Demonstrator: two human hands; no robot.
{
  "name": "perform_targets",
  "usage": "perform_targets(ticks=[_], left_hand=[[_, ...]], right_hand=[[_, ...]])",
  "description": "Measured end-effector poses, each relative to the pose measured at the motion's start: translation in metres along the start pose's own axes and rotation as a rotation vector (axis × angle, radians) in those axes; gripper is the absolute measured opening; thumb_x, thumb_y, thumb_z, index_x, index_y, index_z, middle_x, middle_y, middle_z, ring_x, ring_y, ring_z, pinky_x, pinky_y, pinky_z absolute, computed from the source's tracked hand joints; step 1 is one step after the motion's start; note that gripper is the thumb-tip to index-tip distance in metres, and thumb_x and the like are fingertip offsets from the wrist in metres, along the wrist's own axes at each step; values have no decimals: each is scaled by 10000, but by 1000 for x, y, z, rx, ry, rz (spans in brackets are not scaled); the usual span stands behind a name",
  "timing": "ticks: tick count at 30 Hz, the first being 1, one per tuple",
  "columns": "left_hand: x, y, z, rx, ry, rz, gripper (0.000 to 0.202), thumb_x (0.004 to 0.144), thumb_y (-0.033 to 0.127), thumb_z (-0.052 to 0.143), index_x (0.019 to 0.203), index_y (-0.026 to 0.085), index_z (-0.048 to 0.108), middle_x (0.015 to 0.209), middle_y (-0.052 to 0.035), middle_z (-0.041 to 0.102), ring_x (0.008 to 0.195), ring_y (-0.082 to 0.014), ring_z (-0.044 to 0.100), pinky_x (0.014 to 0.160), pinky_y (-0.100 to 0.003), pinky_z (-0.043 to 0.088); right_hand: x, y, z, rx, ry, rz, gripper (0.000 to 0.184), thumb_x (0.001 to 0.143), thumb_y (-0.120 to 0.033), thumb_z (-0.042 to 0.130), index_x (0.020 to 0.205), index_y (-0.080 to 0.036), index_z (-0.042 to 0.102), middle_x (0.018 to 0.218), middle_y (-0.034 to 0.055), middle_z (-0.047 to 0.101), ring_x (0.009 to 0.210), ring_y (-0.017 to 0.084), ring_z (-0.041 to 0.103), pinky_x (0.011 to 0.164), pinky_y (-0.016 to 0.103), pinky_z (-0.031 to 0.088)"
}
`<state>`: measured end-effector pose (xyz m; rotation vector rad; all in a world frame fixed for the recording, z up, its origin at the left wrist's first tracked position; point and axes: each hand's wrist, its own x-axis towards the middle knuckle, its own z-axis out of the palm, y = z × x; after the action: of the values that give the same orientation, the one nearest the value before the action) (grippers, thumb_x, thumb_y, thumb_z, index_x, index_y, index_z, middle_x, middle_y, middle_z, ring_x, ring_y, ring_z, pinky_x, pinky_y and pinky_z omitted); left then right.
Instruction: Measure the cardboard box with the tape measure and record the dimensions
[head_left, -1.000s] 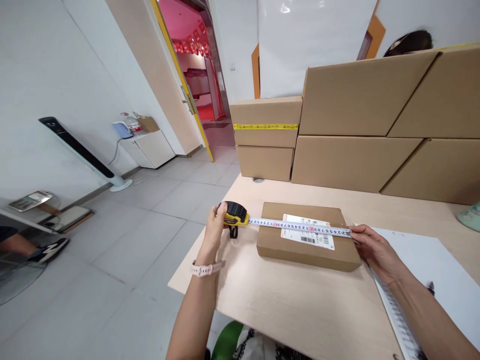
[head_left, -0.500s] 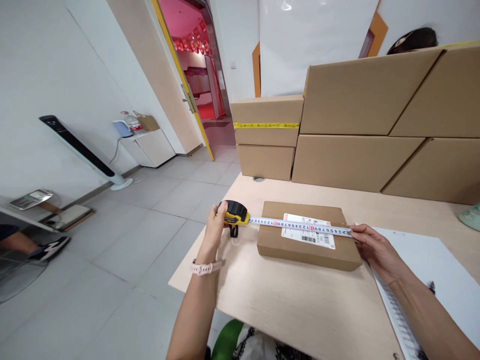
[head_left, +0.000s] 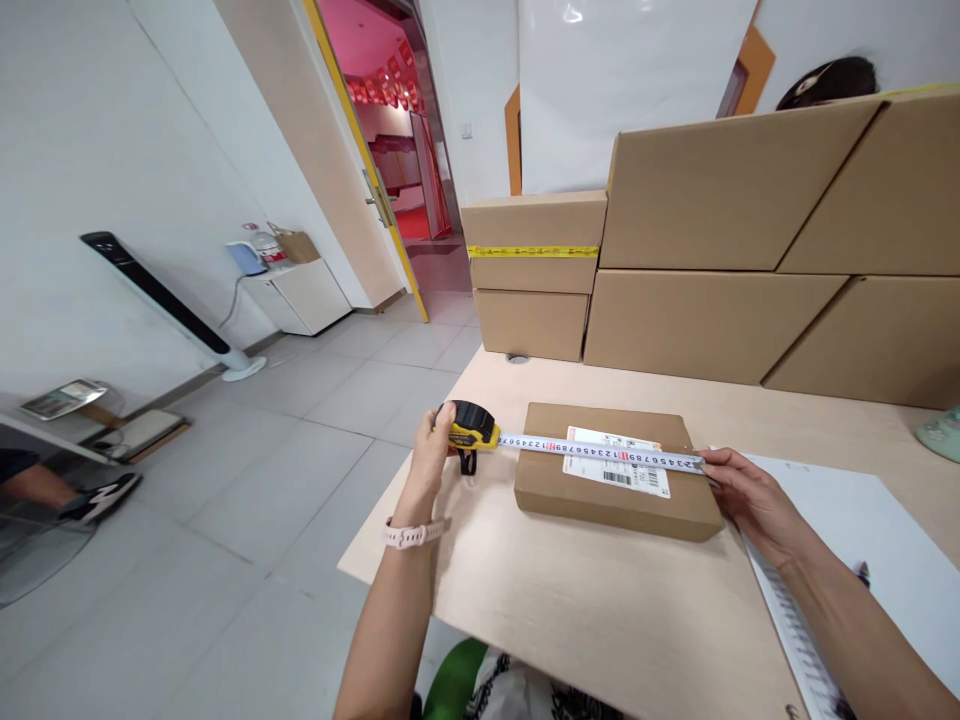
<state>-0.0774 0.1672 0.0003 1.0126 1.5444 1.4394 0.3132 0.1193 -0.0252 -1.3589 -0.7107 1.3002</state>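
My left hand (head_left: 430, 445) is closed round the black and yellow case of a tape measure (head_left: 471, 424), left of a flat cardboard box (head_left: 619, 513). The white blade runs from the case across the top of the box, over a printed shipping label (head_left: 652, 482). At the box's right edge, my right hand (head_left: 750, 495) pinches the blade's end between thumb and fingers. A black wrist strap dangles under the tape case. The box lies flat on a light wooden table (head_left: 570, 590).
Large cardboard boxes (head_left: 712, 320) are stacked along the table's far side, a person's head showing behind them. White paper (head_left: 862, 510) and a dark pen lie by my right arm. At left, a scale (head_left: 67, 398), a tower fan (head_left: 157, 295) and a person's foot show.
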Motion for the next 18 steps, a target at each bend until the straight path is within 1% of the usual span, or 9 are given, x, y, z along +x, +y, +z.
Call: perform_targets(ticks=[3,6,14,18], left_hand=[[0,-1,0,-5,-1,16,471,770,648,594,832,185,536,700,13,585,577,-127,587,499,-249,487],[0,0,0,-17,0,18,506,712,688,610,808,198,527,700,10,583,593,-141,595,495,-253,496],[-2,4,1,-73,-18,-13,512,671,687,641,787,202,528,676,-4,594,556,-152,589,476,-268,499],[-3,5,0,-141,-57,-24,483,660,643,679,797,205,529,712,-1,592,605,-158,600,518,-282,528]], right_hand=[[-1,-1,0,6,-9,13,301,520,-369,862,746,-238,712,969,17,733,725,145,614,597,227,492],[-1,-2,0,10,-11,21,315,508,-372,871,744,-237,712,960,13,732,716,134,603,587,213,483],[-1,-3,2,-4,-13,5,329,498,-387,874,745,-233,719,920,34,731,701,157,610,571,247,494],[-1,-2,0,-36,-26,-32,338,501,-398,871,753,-228,721,872,37,727,735,173,624,603,256,511]])
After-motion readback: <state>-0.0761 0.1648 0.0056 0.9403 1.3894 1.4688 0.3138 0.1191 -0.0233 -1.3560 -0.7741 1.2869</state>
